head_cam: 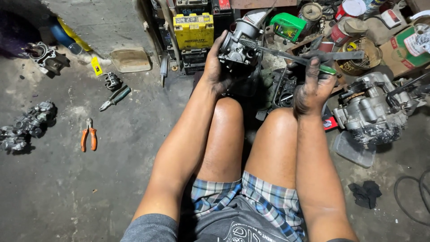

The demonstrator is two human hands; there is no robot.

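Two grease-blackened hands work above the knees: the left hand (215,67) grips a ribbed grey metal carburetor (239,45), while the right hand (313,87) clasps a slim green-handled tool (291,58) whose tip touches it. Behind the carburetor stands a boxy yellow battery (193,30); orange-handled pliers (88,134) lie far left on rough concrete.

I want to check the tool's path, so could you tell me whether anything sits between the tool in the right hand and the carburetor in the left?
Nothing visible does: the tool from the right hand already reaches the carburetor in the left hand.
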